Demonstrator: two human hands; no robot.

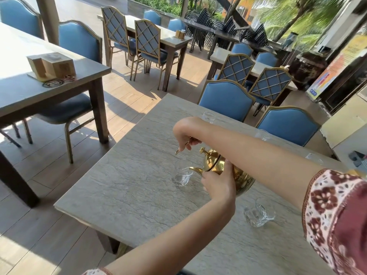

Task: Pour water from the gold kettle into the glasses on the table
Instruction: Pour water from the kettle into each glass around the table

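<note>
The gold kettle [213, 161] is tilted to the left above the grey stone table [129, 185]. Its spout tip sits at the rim of a clear glass [181, 175] that holds a little water. My right hand [185, 133] reaches across from the right and grips the kettle's thin gold handle from above. My left hand [217, 182] comes up from below and holds the kettle's body beside the spout. A second glass [258, 214] stands closer to me, right of the kettle. Three more glasses [208, 117] [263, 134] [313, 156] stand along the far right edge.
Two blue padded chairs [226, 100] [288, 126] stand against the table's far side. Another table [23, 92] with a wooden holder [50, 65] is to the left across a tiled aisle. More tables and chairs fill the background.
</note>
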